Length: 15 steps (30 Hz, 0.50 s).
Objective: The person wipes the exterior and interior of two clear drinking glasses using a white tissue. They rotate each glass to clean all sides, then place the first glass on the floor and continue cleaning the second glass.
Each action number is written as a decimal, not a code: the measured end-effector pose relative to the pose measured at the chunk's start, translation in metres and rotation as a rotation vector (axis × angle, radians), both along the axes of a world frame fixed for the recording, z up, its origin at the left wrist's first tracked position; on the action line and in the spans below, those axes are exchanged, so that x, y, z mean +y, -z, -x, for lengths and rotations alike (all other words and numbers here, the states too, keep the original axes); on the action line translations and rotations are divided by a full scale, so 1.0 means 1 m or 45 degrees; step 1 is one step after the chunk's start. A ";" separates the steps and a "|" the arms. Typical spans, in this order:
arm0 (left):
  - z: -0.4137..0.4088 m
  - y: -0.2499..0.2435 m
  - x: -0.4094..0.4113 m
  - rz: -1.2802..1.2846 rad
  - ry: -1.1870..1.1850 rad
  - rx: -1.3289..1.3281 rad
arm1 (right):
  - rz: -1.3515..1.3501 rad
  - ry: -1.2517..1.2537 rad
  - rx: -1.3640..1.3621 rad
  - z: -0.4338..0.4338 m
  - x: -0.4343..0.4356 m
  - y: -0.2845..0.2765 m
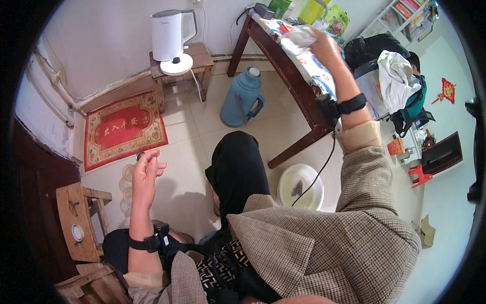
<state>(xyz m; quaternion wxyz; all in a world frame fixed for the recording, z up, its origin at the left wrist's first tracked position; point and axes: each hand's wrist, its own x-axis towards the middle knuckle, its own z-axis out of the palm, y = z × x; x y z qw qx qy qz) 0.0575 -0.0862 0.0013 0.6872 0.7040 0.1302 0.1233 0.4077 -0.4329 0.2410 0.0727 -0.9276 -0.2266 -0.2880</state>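
Note:
My right hand (324, 47) is raised over the table at the upper right, with its fingers round a blurred, clear, shiny container (300, 40). What that container is exactly, I cannot tell. My left hand (147, 169) hangs at the left above the tiled floor, its fingers partly bent and apart. Just past its fingertips a small dark round thing (140, 155) shows, mostly hidden. Several clear round jars or glasses (128, 173) stand in a row on the floor beside this hand.
A white electric kettle (167, 38) is on a wooden stool (201, 57). A blue thermos flask (242, 98) and a white basin (283, 190) with a dark cloth stand on the floor. The dark table's leg (292, 152) juts out. Left are a red mat (125, 131) and a wooden stool (68, 212).

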 end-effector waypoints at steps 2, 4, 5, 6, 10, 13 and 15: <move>0.002 0.002 0.002 -0.089 0.022 0.032 | -0.019 0.167 0.047 -0.035 -0.034 -0.010; 0.003 0.005 0.001 -0.129 0.041 0.067 | 0.061 0.351 0.094 -0.062 -0.067 -0.018; 0.001 0.008 0.000 -0.146 0.056 0.084 | 0.154 0.407 0.040 -0.083 -0.089 -0.012; 0.002 0.011 0.003 -0.186 0.058 0.098 | 0.131 0.569 0.147 -0.096 -0.089 -0.008; 0.003 0.023 0.009 -0.279 0.081 0.173 | 0.120 0.691 0.303 -0.116 -0.099 0.021; 0.003 0.034 0.009 -0.324 0.102 0.197 | 0.098 0.650 -0.036 -0.143 -0.128 0.046; 0.002 0.037 0.008 -0.359 0.112 0.219 | 0.005 0.638 -0.024 -0.153 -0.137 0.048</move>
